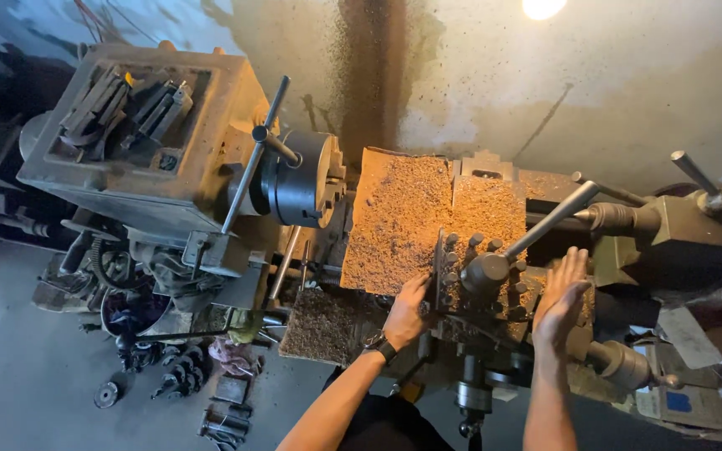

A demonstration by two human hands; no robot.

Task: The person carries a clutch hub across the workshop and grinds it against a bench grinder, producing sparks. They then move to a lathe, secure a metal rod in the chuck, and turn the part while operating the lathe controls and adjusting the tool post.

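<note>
I look down on a metal lathe. My left hand [407, 313] grips the left edge of the square tool post [482, 280], its fingers curled round the block. Just right of the tool post, my right hand [560, 299] is raised flat with fingers together and holds nothing. The tool post's long lever handle [553, 219] slants up to the right between my hands. Brown metal chips cover the carriage [403, 219]. The dark round chuck [298, 179] sits left of the carriage, with a chuck key [252, 159] stuck in it.
The grey headstock [139, 134] with tools in its top tray fills the left. The tailstock [687, 225] lies at the right. Gears and small metal parts [181, 376] lie on the floor. A concrete wall [545, 92] rises behind the lathe.
</note>
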